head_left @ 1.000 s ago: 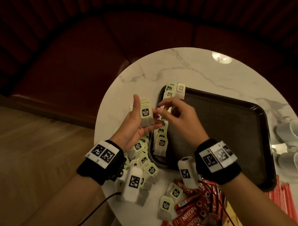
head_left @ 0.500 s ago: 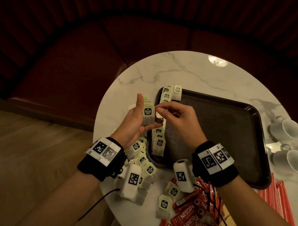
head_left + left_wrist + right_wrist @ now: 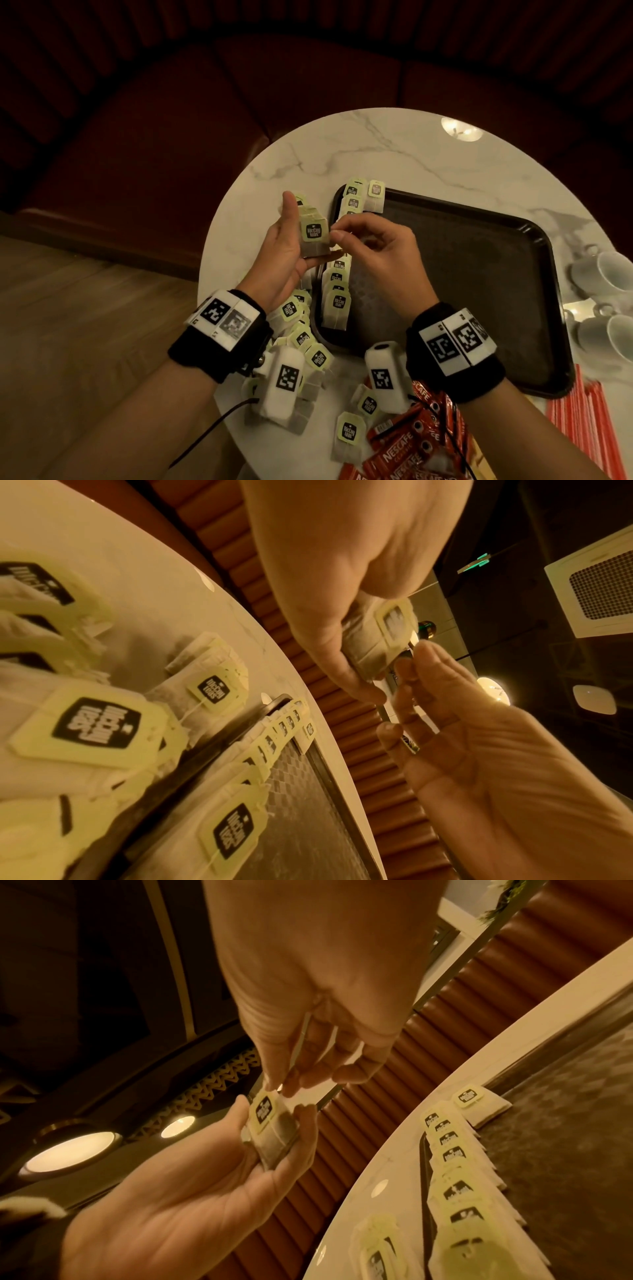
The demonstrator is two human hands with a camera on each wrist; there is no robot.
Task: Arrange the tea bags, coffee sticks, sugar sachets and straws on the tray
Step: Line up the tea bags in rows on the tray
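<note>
My left hand [image 3: 301, 241] grips a small stack of tea bags [image 3: 313, 234] above the table's left side, thumb up behind it and fingers under it. My right hand [image 3: 337, 230] pinches the right edge of the top bag between thumb and forefinger; the right wrist view shows this pinch on the top tea bag [image 3: 265, 1112]. A dark tray [image 3: 479, 274] lies to the right. A row of tea bags [image 3: 337, 301] overlaps along the tray's left edge. Loose tea bags [image 3: 301, 339] lie on the table under my left wrist. Red coffee sticks [image 3: 407, 448] lie near the front edge.
The round marble table [image 3: 376, 150] ends close to the left of my hands. White cups [image 3: 609, 277] stand right of the tray. Red striped straws [image 3: 582, 418] lie at the front right. A dark red bench curves behind the table.
My right hand's thumb and forefinger have come onto the edge of the top tea bag in the stack. My left hand keeps holding the stack in much the same place.
</note>
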